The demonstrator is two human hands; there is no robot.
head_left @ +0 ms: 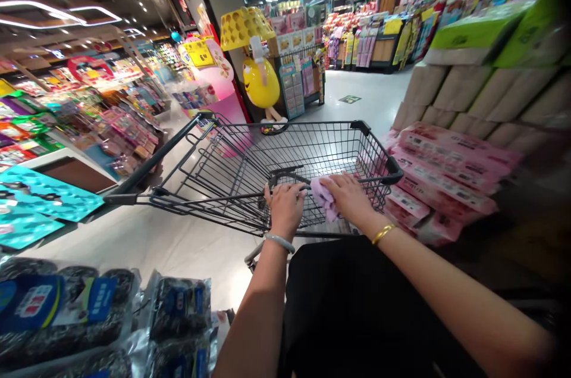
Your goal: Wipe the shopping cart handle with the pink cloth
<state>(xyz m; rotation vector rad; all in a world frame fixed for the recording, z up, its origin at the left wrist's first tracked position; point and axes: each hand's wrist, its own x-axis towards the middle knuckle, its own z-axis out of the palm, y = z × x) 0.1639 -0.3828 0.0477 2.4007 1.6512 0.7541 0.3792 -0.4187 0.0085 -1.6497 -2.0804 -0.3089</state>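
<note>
A dark wire shopping cart [232, 206] stands crosswise before me, its handle bar off to the left. My left hand [286, 204] has its fingers curled over the near side rail of the cart. A wadded lilac cloth [325, 196] is pressed against that same rail, with my right hand [350, 194] closed on it. The fingertips of the right hand reach over the rail, so the rail beneath the cloth is hidden. A pale bangle circles my left wrist and a gold one my right.
Pink tissue packs [446, 169] and stacked paper rolls [464, 89] rise on the right. Dark packaged goods [66, 306] lie at the lower left, near a turquoise display [44, 205]. Beyond the cart stands a yellow egg-shaped figure [261, 83]. Pale floor [178, 247] shows around the cart.
</note>
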